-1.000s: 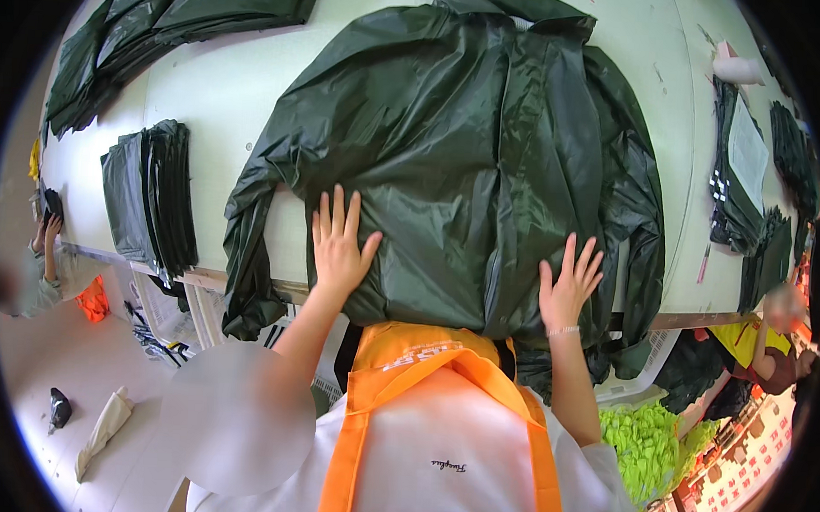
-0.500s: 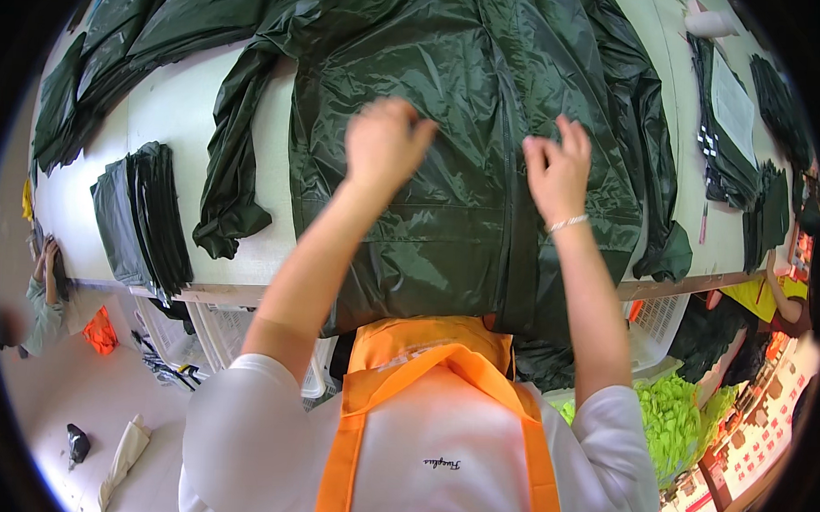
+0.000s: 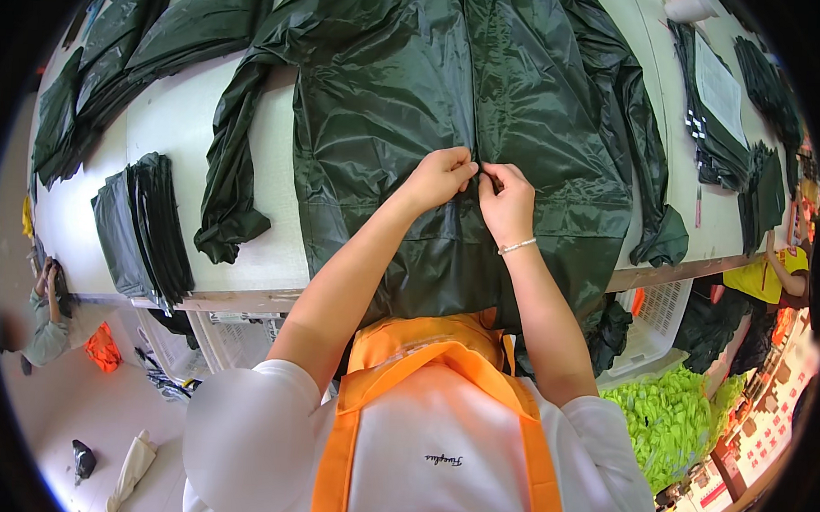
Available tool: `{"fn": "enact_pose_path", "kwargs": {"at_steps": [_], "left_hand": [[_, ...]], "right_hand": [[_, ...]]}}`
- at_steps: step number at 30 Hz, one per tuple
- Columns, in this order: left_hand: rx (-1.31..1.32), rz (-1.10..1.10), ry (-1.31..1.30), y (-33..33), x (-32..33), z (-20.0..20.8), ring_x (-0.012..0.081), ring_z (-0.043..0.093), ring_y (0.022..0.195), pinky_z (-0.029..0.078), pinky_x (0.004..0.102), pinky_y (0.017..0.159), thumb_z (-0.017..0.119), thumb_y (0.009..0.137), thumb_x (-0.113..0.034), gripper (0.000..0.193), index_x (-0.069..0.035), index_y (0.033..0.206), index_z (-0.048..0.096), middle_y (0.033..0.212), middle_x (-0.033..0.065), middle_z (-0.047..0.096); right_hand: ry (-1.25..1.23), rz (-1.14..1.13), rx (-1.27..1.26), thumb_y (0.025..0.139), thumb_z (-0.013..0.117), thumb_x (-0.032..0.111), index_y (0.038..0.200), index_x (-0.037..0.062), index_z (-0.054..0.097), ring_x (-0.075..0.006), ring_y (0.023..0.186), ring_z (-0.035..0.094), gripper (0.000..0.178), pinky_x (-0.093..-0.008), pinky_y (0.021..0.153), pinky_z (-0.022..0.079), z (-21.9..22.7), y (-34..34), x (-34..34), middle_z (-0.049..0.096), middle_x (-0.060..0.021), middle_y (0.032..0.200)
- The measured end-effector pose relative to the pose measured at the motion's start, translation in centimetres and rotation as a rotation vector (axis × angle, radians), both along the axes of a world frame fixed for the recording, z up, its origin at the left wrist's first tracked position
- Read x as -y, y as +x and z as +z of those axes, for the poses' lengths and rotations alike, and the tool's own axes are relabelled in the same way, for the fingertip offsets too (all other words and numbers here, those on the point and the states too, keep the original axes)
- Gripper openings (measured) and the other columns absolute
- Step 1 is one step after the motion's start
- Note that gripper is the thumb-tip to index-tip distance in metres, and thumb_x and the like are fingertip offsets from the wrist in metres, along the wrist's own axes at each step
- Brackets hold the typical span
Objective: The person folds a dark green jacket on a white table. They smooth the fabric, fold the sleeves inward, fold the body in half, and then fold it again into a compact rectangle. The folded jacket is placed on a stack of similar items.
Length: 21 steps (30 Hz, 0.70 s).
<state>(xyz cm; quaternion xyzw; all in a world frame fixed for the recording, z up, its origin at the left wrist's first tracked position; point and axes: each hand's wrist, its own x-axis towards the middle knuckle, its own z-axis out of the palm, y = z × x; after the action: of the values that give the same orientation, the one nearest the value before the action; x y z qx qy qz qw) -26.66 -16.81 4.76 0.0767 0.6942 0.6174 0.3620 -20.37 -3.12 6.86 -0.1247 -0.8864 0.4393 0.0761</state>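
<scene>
A shiny dark green rain jacket (image 3: 379, 101) lies spread on the table, front up, with its hem hanging over the near edge. Its sleeves lie out to either side. Both hands meet at the front opening, low on the middle of the jacket. My left hand (image 3: 442, 179) is closed in a pinch on the left front edge. Close beside it, my right hand (image 3: 508, 203), a pale bracelet at its wrist, pinches the other edge. The fingertips hide exactly what part of the opening they hold.
A stack of folded dark green garments (image 3: 144, 229) rests on the white table (image 3: 273, 174) at left. More lie far left and along the right side, by a paper sheet (image 3: 716, 82). White plastic baskets (image 3: 649, 328) and bright green bundles (image 3: 671, 419) are below. Other people work at both sides.
My hands have come together from apart above the jacket and now pinch its front edges. The front opening has shifted left, and its two sides sit closer to the middle.
</scene>
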Motion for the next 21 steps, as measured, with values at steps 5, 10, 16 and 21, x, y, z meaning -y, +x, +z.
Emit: {"fn": "enact_pose_path", "kwargs": {"at_steps": [5, 10, 16, 21], "left_hand": [[0.160, 0.237, 0.191, 0.7, -0.2, -0.2, 0.0170, 0.056, 0.059, 0.044, 0.0310, 0.058, 0.050, 0.091, -0.023, 0.023, 0.000, 0.087, 0.049, 0.067, 0.0090, 0.059], [-0.404, 0.191, -0.259, 3.2, 0.0, 3.3, 0.0307, 0.061, 0.079, 0.048, 0.0368, 0.071, 0.054, 0.090, -0.017, 0.022, -0.001, 0.104, 0.050, 0.083, 0.0143, 0.064], [-0.802, 0.291, -0.370, 5.3, 1.1, 4.3, 0.0316, 0.059, 0.073, 0.048, 0.0402, 0.063, 0.064, 0.080, -0.017, 0.015, -0.004, 0.083, 0.057, 0.077, 0.0111, 0.062], [0.400, -0.051, -0.043, 12.7, -0.1, 5.5, 0.0134, 0.061, 0.054, 0.048, 0.0273, 0.052, 0.056, 0.090, -0.038, 0.042, 0.002, 0.081, 0.066, 0.065, 0.0089, 0.066]], "right_hand": [[-0.200, -0.001, 0.103, 0.078, 0.067, 0.008, 0.087, -0.0038, 0.064, -0.0220, 0.070, 0.063, 0.015, -0.0305, 0.064, 0.049, -0.9, -0.1, 0.4, 0.066, -0.0144, 0.081], [-0.094, -0.035, 0.076, 0.077, 0.067, 0.010, 0.081, -0.0015, 0.061, -0.0303, 0.068, 0.062, 0.013, -0.0349, 0.063, 0.049, -2.7, -0.9, -0.3, 0.062, -0.0166, 0.076], [0.199, -0.010, -0.087, 0.079, 0.068, 0.027, 0.086, 0.0023, 0.064, -0.0354, 0.082, 0.061, 0.025, -0.0407, 0.072, 0.048, -3.8, -10.1, -4.3, 0.065, -0.0167, 0.086], [0.104, 0.156, 0.131, 0.077, 0.073, 0.031, 0.105, 0.0001, 0.062, -0.0174, 0.063, 0.053, 0.043, -0.0313, 0.061, 0.045, -0.8, -7.3, -6.3, 0.059, -0.0086, 0.070]]}}
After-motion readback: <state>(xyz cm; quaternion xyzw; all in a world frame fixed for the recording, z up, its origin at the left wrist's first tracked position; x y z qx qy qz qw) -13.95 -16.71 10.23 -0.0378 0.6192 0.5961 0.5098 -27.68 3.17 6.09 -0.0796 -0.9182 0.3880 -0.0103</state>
